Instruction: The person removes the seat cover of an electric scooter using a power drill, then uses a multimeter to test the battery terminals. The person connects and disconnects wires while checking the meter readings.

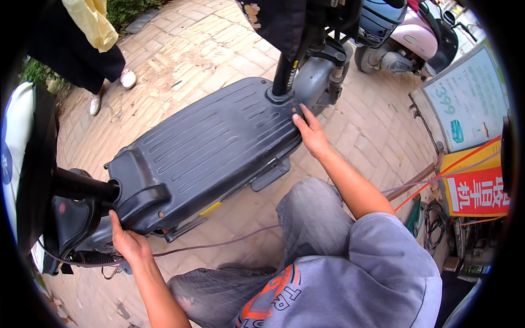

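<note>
A long black ribbed footboard cover (197, 142) lies across the middle of an electric scooter, between its dark front steering column (284, 76) and a thick black post (87, 185) at the left. My left hand (131, 243) is at the cover's near left corner, index finger stretched up beside the post and the other fingers partly hidden. At the right end, my right hand (313, 134) grips the cover's near edge by the column, thumb on top. A thin purple cable (219, 241) runs past my left wrist and in front of my knees.
A person in dark trousers (76, 49) stands at the far left. Parked behind the front wheel (314, 82) is a pink scooter (418, 38). Sign boards (467, 98), a red-and-yellow sign (473, 188) and tangled cables (435, 221) line the right side. Brick paving (361, 147) surrounds the scooter.
</note>
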Tool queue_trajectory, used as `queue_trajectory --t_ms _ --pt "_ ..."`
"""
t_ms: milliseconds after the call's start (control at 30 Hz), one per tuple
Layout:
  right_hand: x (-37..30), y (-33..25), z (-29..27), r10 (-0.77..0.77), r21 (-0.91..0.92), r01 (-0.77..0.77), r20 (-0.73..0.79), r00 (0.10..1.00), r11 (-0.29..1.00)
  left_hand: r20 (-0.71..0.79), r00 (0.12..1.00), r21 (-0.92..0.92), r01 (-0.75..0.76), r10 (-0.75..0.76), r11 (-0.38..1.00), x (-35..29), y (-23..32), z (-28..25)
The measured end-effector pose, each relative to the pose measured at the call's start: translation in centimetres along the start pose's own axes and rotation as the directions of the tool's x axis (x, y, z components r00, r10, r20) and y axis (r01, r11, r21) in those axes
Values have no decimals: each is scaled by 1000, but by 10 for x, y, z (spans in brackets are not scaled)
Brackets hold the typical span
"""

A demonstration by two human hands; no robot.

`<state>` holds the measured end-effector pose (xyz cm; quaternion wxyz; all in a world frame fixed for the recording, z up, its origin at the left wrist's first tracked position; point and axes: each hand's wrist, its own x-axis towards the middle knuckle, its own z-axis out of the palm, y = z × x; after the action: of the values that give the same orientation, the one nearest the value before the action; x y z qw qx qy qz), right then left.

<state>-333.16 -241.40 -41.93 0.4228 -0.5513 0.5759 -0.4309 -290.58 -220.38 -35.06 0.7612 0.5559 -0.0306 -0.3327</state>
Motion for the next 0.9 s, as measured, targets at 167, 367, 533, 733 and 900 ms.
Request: queue_trajectory --t_ms 167,367,533,733,900 --pt "6 18 -9 41 193 -26 -76 996 981 26 995 -44 101 -100 994 4 -12 -10" --pt "12 30 -8 116 330 -70 -123 986 941 72 982 -60 180 -175 982 17 -28 -37" --pt "17 26 -15 243 550 -189 -27 970 814 42 984 -37 174 -172 984 10 -32 -28" --pt "29 0 -21 330 378 -324 51 943 867 36 994 -34 104 -103 994 12 -28 -29" --pt "35 -18 -22 408 237 -411 64 911 880 55 993 -58 105 -102 993 14 -25 -31"
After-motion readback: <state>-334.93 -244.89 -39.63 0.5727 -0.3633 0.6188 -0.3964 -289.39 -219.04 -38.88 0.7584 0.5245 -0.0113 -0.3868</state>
